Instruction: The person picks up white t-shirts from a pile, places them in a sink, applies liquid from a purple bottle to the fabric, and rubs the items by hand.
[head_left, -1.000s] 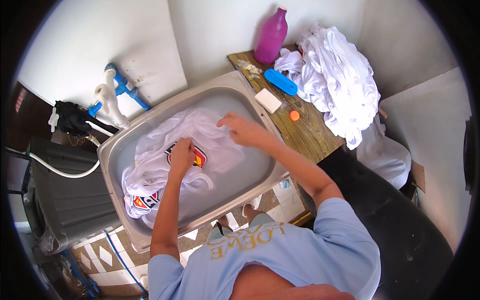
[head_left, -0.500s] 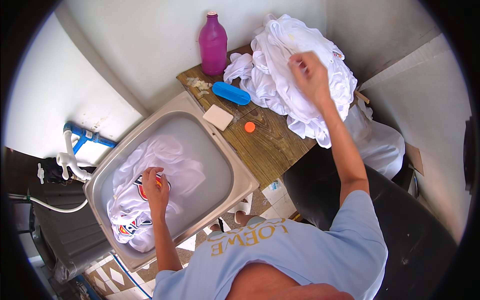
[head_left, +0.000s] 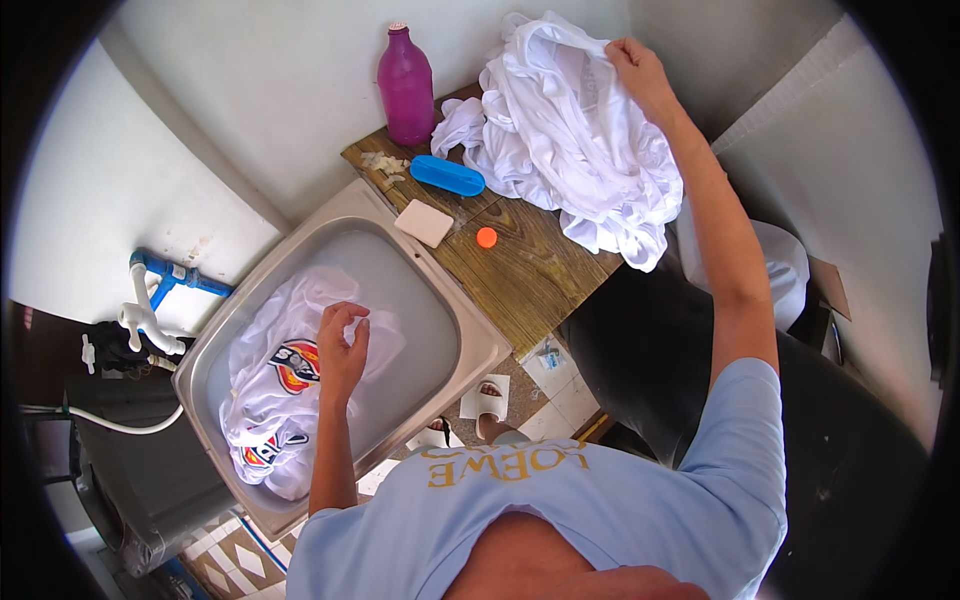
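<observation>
- The left hand is resting in the rectangular stainless-steel sink at the near left, its fingers curling closed around a fold of the wet white printed shirt
- That shirt is lying crumpled and soaked along the left half of the basin, looking thin and clinging, and showing a round red, orange and dark blue print just left of the hand and a second colourful patch nearer the near-left corner
- The water around it is looking cloudy and grey, filling the right part of the basin
- The right hand is reaching to the far right, fingers closing on the top edge of the heap of dry white cloth and gripping it
- This heap is sitting piled on the brown wooden countertop to the right of the sink, bunched in loose glossy folds, with one end hanging over the right edge
- A magenta plastic bottle is standing upright at the far edge of the countertop against the wall, left of the heap
- A blue oval scrubbing brush is lying just near the bottle, touching the cloth heap at its right end
- A pale rectangular soap bar is resting at the sink's far right corner, and a small orange cap is lying just to its right on the wood
- A white tap on blue pipes is standing at the left of the sink
</observation>
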